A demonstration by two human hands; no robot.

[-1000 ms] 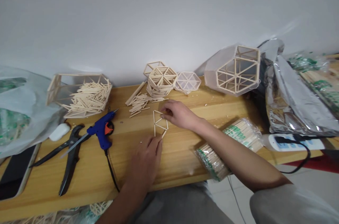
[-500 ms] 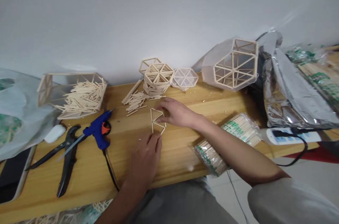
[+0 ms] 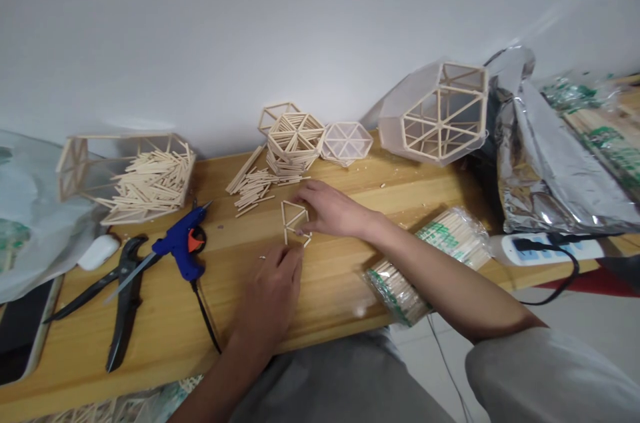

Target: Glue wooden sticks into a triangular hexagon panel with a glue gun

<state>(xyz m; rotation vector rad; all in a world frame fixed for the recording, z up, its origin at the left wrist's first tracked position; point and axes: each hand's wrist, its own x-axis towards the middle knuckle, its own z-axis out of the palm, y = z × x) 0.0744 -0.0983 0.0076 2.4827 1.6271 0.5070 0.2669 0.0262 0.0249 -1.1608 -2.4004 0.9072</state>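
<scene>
On the table lies a small hexagonal frame of wooden sticks, with sticks crossing inside it. My right hand comes from the right, its thumb and fingers curled round the frame's right side. At the lower edge, my left hand has its fingers pressed together on the sticks, and they hide part of that edge. Just beyond the frame are loose short sticks and a stack of finished hexagonal frames. A blue glue gun rests left of my left hand.
Black-handled cutters, a white case and a phone lie left. A stick-filled hexagonal holder stands behind them. A covered hexagonal panel, a larger holder, packed sticks and a power strip are right.
The view has shifted slightly. My right thumb has moved inward over the frame's inner sticks, while both hands stay at the frame.
</scene>
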